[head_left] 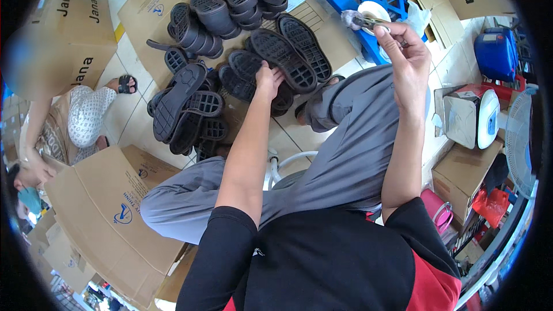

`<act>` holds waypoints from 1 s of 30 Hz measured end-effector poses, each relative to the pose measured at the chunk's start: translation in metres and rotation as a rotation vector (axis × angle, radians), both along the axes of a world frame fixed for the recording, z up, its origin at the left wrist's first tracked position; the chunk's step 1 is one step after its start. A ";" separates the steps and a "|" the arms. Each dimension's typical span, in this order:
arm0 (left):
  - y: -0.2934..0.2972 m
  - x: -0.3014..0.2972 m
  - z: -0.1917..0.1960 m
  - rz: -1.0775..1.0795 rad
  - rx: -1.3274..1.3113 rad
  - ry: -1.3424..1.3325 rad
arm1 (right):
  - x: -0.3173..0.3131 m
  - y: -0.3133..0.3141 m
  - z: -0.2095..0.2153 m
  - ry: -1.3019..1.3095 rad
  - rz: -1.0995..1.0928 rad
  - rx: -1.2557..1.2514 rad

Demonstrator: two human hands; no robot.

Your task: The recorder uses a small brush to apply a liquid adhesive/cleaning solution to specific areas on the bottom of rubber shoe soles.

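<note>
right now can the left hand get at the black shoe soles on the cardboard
Probably yes. The left hand already rests on one of the black shoe soles in the pile on the cardboard, with nothing lying over them. The right hand is raised, holding a small tool.

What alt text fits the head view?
Seen from above, a seated person's left hand reaches into a pile of black shoe soles on flattened cardboard, while the right hand holds up a small brush-like tool.
</note>
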State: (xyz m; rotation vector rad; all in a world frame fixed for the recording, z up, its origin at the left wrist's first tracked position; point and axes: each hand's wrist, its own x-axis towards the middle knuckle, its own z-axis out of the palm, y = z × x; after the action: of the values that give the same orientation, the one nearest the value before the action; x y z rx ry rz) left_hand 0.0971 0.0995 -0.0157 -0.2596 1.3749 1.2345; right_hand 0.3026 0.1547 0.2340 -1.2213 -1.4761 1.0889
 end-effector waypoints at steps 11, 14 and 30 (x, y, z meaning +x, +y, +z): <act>-0.127 -0.155 0.070 0.630 -0.058 0.758 | 0.064 0.058 -0.024 -0.086 -0.258 0.148; -0.147 -0.208 0.067 0.852 -0.204 0.024 | 0.103 0.113 -0.069 -0.358 -0.259 0.317; -0.196 -0.242 0.061 0.884 0.200 0.308 | 0.098 0.156 -0.177 -1.240 -0.170 0.324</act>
State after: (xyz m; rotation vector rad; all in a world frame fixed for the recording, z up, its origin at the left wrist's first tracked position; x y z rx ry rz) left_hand -0.1449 -0.0968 0.0456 -0.5930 1.4208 2.2020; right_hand 0.4004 0.3107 0.0567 -1.8302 -2.2301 -0.1740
